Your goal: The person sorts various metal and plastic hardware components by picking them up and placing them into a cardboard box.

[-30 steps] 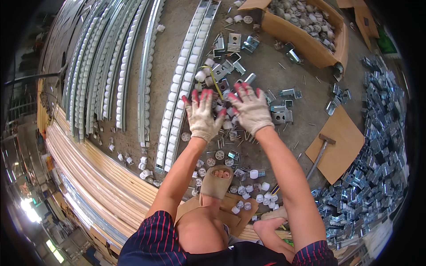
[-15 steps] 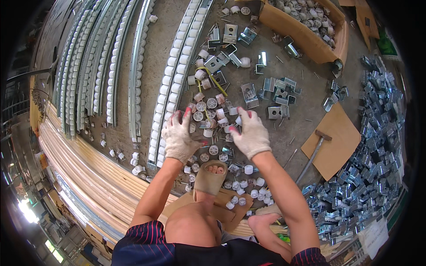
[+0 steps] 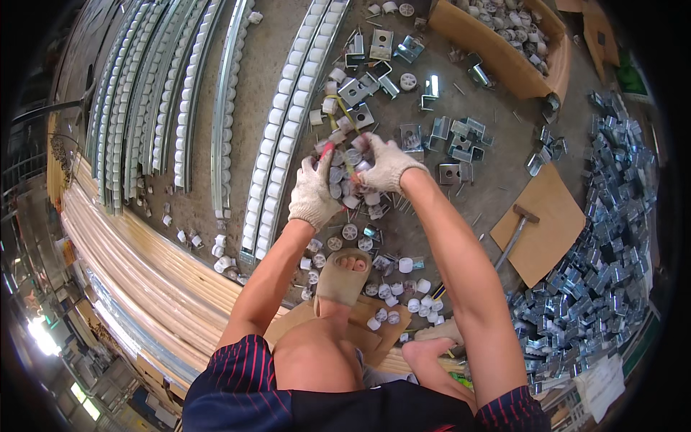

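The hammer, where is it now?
In the head view, the hammer lies right of centre, partly on the cardboard sheet, left of the metal bracket pile.

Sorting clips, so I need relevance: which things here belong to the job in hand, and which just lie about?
Likely the job:
- rollers between left hand and right hand
- roller rails

Seemingly lying about:
- brackets
- hammer
- cardboard

Rollers (image 3: pixel 335 175) beside left hand (image 3: pixel 312 193) blurred, cardboard box (image 3: pixel 489 47) cut off at top; long rails (image 3: pixel 290 108) likewise
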Motion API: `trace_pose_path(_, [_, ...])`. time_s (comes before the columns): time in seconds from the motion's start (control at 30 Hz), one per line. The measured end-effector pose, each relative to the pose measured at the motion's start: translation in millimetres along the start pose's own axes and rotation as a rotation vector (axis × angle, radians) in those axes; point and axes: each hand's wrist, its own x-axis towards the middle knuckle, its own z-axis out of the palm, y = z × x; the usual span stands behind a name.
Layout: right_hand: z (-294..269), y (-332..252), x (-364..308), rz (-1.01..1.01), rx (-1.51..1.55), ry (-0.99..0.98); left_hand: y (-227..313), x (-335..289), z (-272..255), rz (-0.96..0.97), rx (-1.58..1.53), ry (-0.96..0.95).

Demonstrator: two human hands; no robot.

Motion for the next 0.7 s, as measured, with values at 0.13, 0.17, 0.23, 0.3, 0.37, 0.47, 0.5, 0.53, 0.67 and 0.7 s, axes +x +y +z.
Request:
trace_pose_path(0.13, [47, 27, 30, -0.056, 0.334, 0.009, -2, 5, 7, 0.176, -0.332, 0.039])
trace_pose_path(0.17, [53, 34, 32, -0.083, 0.472, 0.010, 0, 4, 10, 0.259, -0.346, 0.045])
trace_pose_path(0.23, [62, 44, 35, -0.111, 0.802, 0.022, 7, 12, 13, 0.234, -0.419, 0.033])
trace_pose_path(0.3, [64, 61, 42, -0.153, 0.983, 0.099, 22, 20, 7, 0.224, -0.474, -0.003])
trace_pose_path(0.37, [55, 56, 35, -0.201, 1.133, 0.163, 28, 31, -8, 0.287, -0.469, -0.023])
trace_pose_path(0.47, [14, 21, -20, -0.028, 1.325, 0.076, 38, 37, -24, 0.279, -0.733, -0.119])
trace_pose_path(0.5, [11, 20, -29, 0.006, 1.320, 0.154, 45, 39, -25, 0.301, -0.838, -0.154])
trace_pose_path(0.53, [9, 26, -35, 0.007, 1.372, 0.165, 56, 39, -29, 0.287, -0.820, -0.196])
trace_pose_path(0.67, [-19, 56, -51, -0.049, 1.520, 0.259, 109, 55, -43, 0.399, -0.784, -0.299])
trace_pose_path(0.7, [-42, 56, -58, -0.063, 1.541, 0.301, 128, 72, -49, 0.476, -0.767, -0.277])
